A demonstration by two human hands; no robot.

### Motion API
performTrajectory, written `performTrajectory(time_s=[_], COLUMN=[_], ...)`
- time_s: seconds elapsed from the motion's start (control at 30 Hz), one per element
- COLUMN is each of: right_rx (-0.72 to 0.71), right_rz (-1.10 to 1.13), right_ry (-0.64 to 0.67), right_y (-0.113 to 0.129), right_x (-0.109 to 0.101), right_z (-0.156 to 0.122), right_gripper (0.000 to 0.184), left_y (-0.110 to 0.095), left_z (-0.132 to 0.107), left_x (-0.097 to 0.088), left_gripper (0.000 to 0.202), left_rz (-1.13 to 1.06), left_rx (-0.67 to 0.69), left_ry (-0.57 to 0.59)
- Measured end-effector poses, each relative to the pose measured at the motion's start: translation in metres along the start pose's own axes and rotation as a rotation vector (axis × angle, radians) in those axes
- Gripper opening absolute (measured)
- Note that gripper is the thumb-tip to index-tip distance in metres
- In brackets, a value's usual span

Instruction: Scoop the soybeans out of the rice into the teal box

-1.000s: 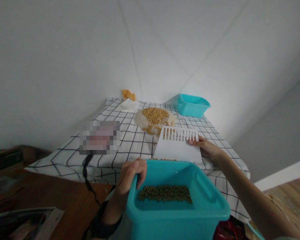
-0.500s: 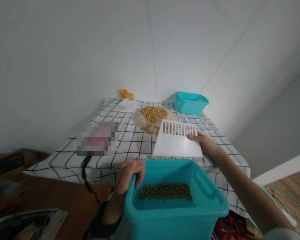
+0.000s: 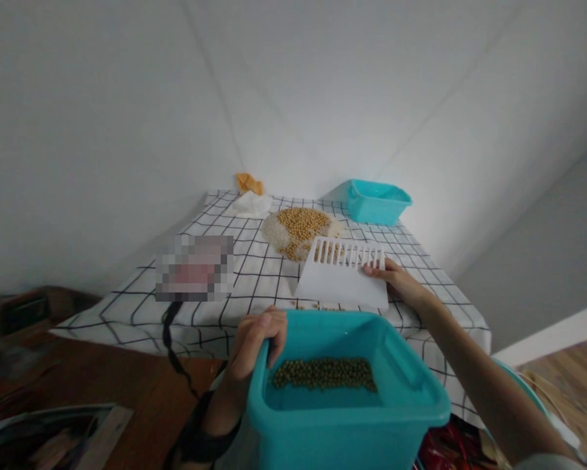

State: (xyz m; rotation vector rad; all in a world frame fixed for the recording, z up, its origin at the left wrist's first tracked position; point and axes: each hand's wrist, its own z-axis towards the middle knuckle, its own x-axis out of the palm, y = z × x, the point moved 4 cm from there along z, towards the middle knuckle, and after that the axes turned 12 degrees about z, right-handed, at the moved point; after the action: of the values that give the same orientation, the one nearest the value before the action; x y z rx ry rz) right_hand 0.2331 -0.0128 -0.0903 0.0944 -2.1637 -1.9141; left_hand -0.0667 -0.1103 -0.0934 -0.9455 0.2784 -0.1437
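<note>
On my feed the right hand [image 3: 396,281] grips a flat white scraper [image 3: 345,284] to its left, slots lining the far edge; the left hand [image 3: 258,336] clasps the turquoise tub [image 3: 347,440] beside it, dark-green beans [image 3: 325,374] inside.

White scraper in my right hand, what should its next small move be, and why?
Probably draw the scraper gently toward the tub. Loose beans lie between the scraper's wide edge and the tub's rim, your right hand holds the scraper near its slotted end, and your left hand grips the tub's rim. I can't tell whether the wide edge touches the cloth.
</note>
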Motion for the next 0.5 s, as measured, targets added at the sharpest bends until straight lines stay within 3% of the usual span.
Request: performTrajectory(time_s=[0.13,0.5], right_rx=[0.028,0.044], right_rz=[-0.011,0.085], right_ry=[0.105,0.175], right_y=[0.000,0.003], right_x=[0.009,0.012], right_z=[-0.003,0.006], right_gripper=[0.040,0.044], left_y=[-0.001,-0.001], left_z=[0.000,-0.001], left_x=[0.000,-0.004], left_gripper=[0.061,0.063], left_rz=[0.014,0.023], left_rx=[-0.013,-0.052], left_ry=[-0.003,0.038])
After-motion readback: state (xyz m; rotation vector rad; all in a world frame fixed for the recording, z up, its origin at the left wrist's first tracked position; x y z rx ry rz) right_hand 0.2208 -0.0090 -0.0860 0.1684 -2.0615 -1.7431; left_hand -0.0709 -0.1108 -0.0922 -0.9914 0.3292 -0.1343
